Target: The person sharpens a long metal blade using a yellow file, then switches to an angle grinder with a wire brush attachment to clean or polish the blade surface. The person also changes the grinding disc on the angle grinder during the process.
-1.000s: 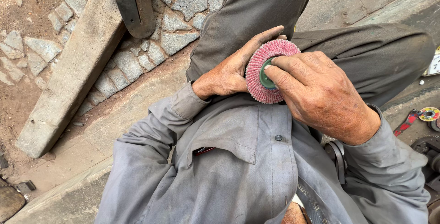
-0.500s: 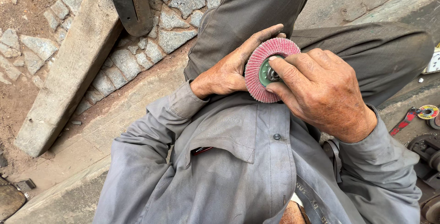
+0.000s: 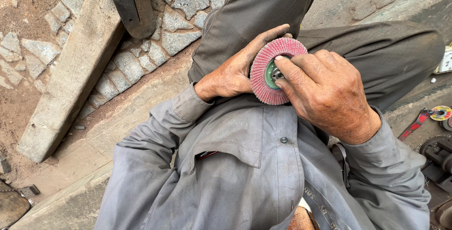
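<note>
The right hand (image 3: 325, 93) presses its fingertips on the green centre of a pink flap disc (image 3: 263, 81), grasping it from the front. The left hand (image 3: 235, 72) holds the disc from behind, index finger stretched along its rim. The disc stands upright above the grey shirt (image 3: 245, 164), near the knee; a wooden beam (image 3: 75, 70) lies well apart on the left

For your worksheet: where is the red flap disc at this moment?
In the head view, the red flap disc sits just right of centre, held edge-up between the left hand and right hand, above the grey shirt.
</note>
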